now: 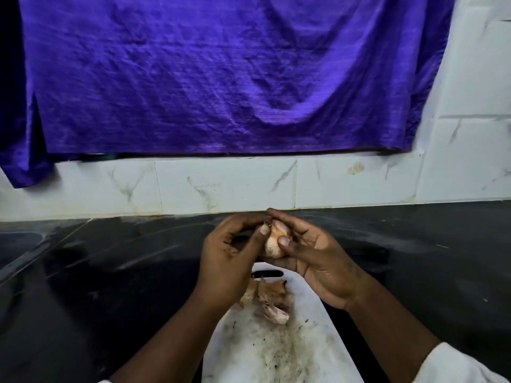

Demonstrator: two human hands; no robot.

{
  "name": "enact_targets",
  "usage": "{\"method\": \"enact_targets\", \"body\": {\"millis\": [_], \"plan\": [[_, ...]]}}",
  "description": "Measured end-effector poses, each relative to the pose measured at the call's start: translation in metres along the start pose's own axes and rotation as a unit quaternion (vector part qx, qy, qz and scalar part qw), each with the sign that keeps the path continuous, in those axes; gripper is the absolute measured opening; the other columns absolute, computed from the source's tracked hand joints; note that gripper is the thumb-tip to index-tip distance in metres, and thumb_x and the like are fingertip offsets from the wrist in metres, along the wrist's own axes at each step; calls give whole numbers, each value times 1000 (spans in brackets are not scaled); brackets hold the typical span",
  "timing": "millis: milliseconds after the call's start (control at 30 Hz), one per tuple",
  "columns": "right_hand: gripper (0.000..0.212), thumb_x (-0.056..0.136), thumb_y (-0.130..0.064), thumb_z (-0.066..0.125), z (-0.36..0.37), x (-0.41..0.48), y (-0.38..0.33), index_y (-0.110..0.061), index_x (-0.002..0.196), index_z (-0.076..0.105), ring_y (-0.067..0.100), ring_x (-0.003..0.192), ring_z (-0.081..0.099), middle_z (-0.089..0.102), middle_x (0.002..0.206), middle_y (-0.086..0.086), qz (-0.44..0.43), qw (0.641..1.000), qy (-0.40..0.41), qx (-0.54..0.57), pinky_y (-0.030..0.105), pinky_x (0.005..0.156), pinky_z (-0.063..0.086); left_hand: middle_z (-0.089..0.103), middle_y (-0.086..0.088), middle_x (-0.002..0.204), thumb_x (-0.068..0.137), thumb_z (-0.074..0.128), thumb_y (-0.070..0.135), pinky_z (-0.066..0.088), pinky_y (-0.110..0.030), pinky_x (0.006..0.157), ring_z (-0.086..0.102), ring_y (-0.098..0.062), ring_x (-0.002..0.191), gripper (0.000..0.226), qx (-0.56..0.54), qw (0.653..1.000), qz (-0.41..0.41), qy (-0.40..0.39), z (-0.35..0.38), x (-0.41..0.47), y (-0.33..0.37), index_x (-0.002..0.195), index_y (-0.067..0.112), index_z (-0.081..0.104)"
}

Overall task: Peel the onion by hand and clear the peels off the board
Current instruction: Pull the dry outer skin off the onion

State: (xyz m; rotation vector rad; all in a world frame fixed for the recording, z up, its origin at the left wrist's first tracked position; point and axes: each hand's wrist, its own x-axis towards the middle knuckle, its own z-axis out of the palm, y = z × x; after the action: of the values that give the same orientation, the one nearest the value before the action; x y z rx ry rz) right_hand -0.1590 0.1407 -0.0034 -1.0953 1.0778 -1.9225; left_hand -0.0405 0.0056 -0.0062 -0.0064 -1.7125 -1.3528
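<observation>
A: So, where is the onion [273, 240]?
B: Up in the air, between both hands, above the far end of the white board [309, 335]. The right hand [318, 261] cradles it from the side, with the thumb pressed on its pale front and the fingers curled behind it.
A: And the left hand [229, 252]?
B: Its thumb and fingertips pinch at the onion's top, where a brownish bit of skin shows.
A: Any peels [272, 298] on the board?
B: Yes, a small heap of papery brown and pinkish pieces lies there, just under the hands. Dark specks and smears mark the board nearer the person.
A: What carries the board?
B: A glossy black table [110, 272], set against a white marbled tile wall [226, 183]. A purple cloth [221, 78] hangs over the wall above.
</observation>
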Motion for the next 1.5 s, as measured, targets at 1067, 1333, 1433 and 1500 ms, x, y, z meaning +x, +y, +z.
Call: {"method": "enact_targets", "body": {"millis": [1067, 1333, 1433, 1500], "plan": [[78, 44, -57, 101, 4, -8, 18, -40, 108, 60, 15, 105, 70, 70, 113, -7, -164, 898, 132, -386, 46, 82, 63, 78, 5, 83, 86, 79, 4, 63, -32, 73, 75, -7, 81, 11, 151, 987, -43, 17, -5, -6, 10, 88, 14, 82], [77, 46, -45, 105, -5, -8, 13, -34, 109, 62, 23, 100, 75, 73, 108, -2, -144, 926, 125, -327, 54, 78, 64, 76, 6, 85, 91, 78, 15, 65, -38, 70, 74, -10, 82, 7, 132, 990, -43, 4, -2, -8, 12, 90, 21, 78], [77, 46, -45, 105, -7, -9, 12, -34, 109, 61, 23, 99, 74, 72, 107, -3, -147, 920, 137, -337, 53, 76, 65, 77, 10, 89, 85, 85, 24, 62, -26, 69, 73, -7, 85, 11, 119, 991, -60, -10, 3, -10, 15, 92, 26, 76], [77, 47, -50, 104, -6, -9, 11, -35, 109, 60, 20, 101, 73, 71, 109, -5, -157, 905, 133, -373, 51, 77, 64, 77, 8, 84, 84, 86, 19, 60, -21, 67, 74, -7, 79, 11, 114, 990, -76, 7, 5, -9, 15, 88, 23, 76]]}}
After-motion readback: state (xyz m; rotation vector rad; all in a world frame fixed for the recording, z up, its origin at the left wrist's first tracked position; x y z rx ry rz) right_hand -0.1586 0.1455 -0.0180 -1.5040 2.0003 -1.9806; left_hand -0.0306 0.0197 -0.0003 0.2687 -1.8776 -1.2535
